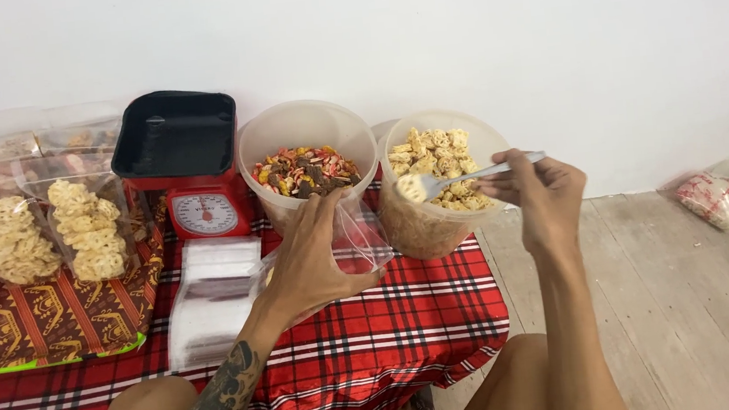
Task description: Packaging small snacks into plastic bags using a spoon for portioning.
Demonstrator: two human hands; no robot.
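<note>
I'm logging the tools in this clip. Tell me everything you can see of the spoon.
The spoon looks like shiny silver metal, with a slim, straight handle. The right hand pinches the handle near its far end, holding it roughly level with the bowl pointing left. The bowl carries a heap of pale yellow snack pieces and hovers over the clear plastic tub of the same snacks. Whether it touches the pile below cannot be told.

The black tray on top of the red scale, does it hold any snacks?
No, the black tray on the red scale is empty; only its dark bare inside is visible.
</note>
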